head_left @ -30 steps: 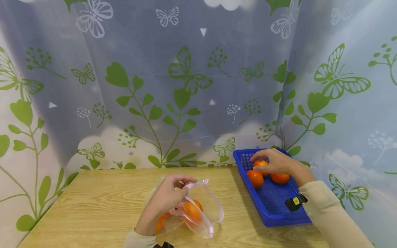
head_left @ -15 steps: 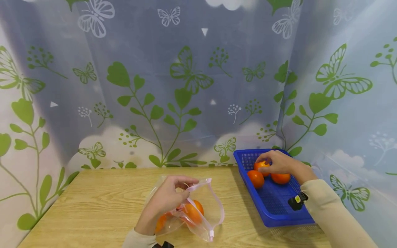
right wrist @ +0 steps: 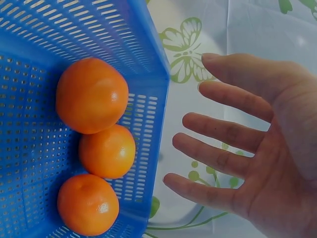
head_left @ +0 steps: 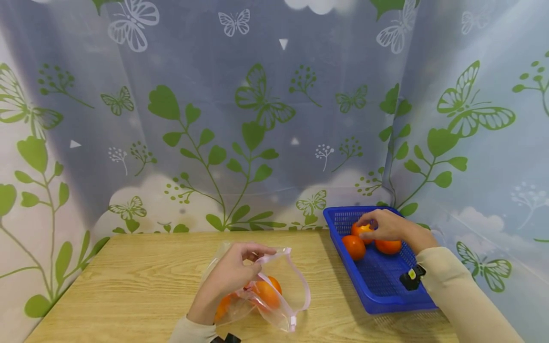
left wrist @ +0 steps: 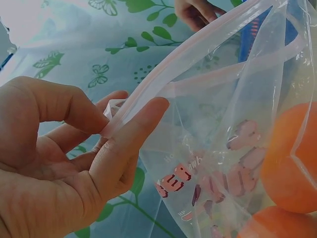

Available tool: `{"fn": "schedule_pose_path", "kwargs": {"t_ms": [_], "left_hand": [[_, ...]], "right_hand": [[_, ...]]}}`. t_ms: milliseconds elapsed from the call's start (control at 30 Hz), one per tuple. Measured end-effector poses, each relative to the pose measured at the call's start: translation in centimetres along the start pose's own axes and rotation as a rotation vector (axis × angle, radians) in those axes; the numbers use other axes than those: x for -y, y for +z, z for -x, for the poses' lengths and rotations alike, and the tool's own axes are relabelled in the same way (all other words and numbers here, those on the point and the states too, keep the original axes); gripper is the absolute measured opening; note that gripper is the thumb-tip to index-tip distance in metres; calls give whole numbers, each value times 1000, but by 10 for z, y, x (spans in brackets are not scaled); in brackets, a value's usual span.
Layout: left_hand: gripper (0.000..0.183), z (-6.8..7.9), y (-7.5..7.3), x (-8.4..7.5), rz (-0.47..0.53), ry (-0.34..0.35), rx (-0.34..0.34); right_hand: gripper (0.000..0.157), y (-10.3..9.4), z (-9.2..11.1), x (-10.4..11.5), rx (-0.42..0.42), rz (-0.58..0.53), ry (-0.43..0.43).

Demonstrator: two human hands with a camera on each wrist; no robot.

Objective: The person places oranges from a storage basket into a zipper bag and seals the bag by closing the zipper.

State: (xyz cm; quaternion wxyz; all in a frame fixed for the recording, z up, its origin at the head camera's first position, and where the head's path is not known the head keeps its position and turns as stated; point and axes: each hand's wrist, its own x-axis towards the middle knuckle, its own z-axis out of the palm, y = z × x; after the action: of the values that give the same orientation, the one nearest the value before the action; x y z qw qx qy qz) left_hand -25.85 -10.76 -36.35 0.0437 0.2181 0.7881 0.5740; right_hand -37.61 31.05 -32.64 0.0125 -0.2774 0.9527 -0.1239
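Note:
My left hand (head_left: pixel 235 267) pinches the pink zip edge of a clear plastic zip bag (left wrist: pixel 218 144) between thumb and finger. The bag lies on its side with its mouth spread towards the right, and orange-coloured round fruit (head_left: pixel 268 292) shows through the film. Over the back of a blue plastic basket (head_left: pixel 377 281) hovers my right hand (head_left: pixel 388 226), above three more such fruits, likely oranges (right wrist: pixel 91 95). In the right wrist view its fingers are spread and hold nothing, apart from the fruit.
Both the bag and the basket stand on a light wood-grain table (head_left: pixel 141 281). A curtain (head_left: pixel 274 157) printed with leaves and butterflies hangs behind the table and along both sides. The basket's raised rim (right wrist: pixel 161 94) runs between the fruit and the right hand's wrist view background.
My right hand has shifted slightly to the right over the basket. The left hand keeps its pinch on the bag, and the fruit lies where it was.

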Motion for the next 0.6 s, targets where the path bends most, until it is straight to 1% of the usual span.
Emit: {"fn": "schedule_pose_path", "kwargs": {"t_ms": [167,300,433,600], "left_hand": [[40,0,0,0,-4,-10,-3],[40,0,0,0,0,-13,-9],[40,0,0,0,5,-13,-13],[40,0,0,-1,10,-17,-16]], "right_hand": [[38,0,-1,-4,24,0,10],[38,1,-1,-6,47,2,39],[43,1,-2,-8,70,9,73],[45,2,-4,-11,87,21,86]]}}
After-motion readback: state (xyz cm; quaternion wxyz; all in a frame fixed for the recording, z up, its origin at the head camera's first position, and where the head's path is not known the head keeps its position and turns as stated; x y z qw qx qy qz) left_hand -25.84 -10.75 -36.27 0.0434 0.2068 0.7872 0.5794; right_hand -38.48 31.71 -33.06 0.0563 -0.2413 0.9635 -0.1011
